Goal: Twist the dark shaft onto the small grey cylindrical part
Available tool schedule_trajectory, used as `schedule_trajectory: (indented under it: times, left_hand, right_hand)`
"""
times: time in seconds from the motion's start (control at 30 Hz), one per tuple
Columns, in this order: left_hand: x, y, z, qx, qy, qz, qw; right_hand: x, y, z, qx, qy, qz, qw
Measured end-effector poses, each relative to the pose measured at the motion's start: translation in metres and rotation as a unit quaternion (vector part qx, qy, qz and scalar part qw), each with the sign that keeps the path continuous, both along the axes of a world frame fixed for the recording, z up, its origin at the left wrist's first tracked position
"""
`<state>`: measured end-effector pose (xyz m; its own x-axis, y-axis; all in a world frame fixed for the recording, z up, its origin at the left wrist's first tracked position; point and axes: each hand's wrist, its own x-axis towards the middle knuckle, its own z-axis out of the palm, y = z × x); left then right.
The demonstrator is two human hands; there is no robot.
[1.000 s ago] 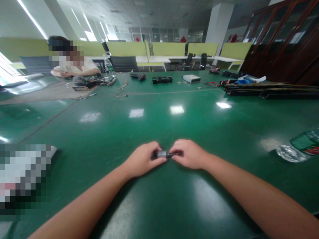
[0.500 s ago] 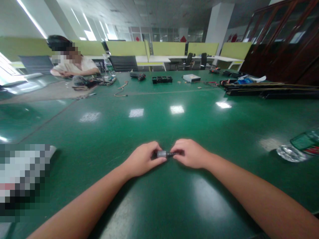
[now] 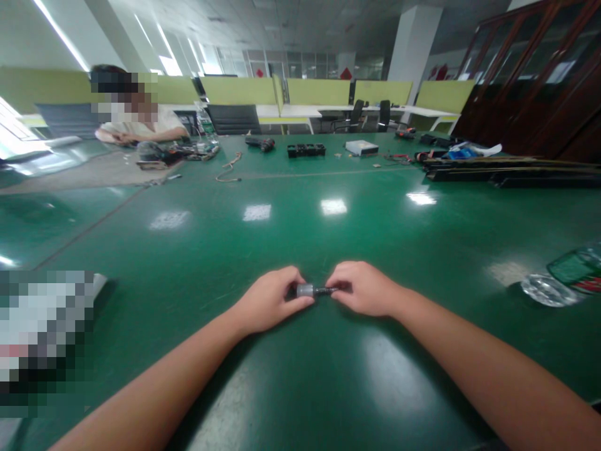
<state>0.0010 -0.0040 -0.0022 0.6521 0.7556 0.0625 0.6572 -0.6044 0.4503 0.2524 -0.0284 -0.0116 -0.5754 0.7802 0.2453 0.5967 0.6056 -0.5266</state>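
Note:
Close above the green table [image 3: 300, 232], both hands meet at a small cylindrical part [image 3: 305, 290] with a grey barrel and a thinner, ridged black section; its exact kind is not clear. My left hand [image 3: 267, 302] is closed around the grey barrel, thumb along the near side and fingers over the far side. My right hand [image 3: 362, 289] pinches the tip of the black section between thumb and fingers. Both ends of the part are hidden in the hands. It lies roughly level, pointing left to right.
A clear bottle [image 3: 575, 272] lies at the right edge, and a blurred-out box-like object [image 3: 42, 326] sits on the left. Farther back are a black slotted block [image 3: 306, 150], a pale box [image 3: 361, 148], long black strips [image 3: 493, 172] and a seated person [image 3: 141, 125].
My right hand has shifted slightly to the right, so more of the black section shows between the hands. My left hand has stayed in place on the grey barrel.

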Motion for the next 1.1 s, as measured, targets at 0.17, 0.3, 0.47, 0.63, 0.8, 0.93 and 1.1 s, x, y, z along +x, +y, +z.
schedule_trajectory:
  times: [0.17, 0.3, 0.47, 0.63, 0.8, 0.93, 1.1]
  left_hand:
    - [-0.001, 0.000, -0.001, -0.001, -0.003, -0.003, 1.000]
    - [-0.001, 0.001, -0.002, -0.002, -0.004, 0.000, 1.000]
    - [-0.001, 0.000, -0.001, -0.007, -0.001, 0.003, 1.000]
    - [-0.001, 0.000, -0.001, -0.007, -0.002, 0.002, 1.000]
    - [-0.001, 0.000, -0.001, -0.006, -0.003, 0.002, 1.000]
    - [-0.002, 0.000, -0.001, -0.007, 0.001, 0.006, 1.000]
    - [-0.002, -0.001, 0.000, -0.009, -0.003, 0.006, 1.000]
  right_hand:
    - [0.001, 0.000, 0.001, -0.003, -0.008, -0.003, 1.000]
    - [0.002, -0.001, 0.002, -0.001, -0.015, -0.002, 1.000]
    - [0.004, 0.000, 0.003, 0.002, -0.022, 0.000, 1.000]
    - [0.006, 0.001, 0.003, -0.004, -0.022, -0.011, 1.000]
    - [0.008, 0.001, 0.004, 0.000, -0.028, -0.015, 0.999]
    - [0.009, 0.001, 0.005, 0.002, -0.036, -0.012, 0.999]
    - [0.011, 0.001, 0.006, 0.018, -0.038, -0.011, 0.999]
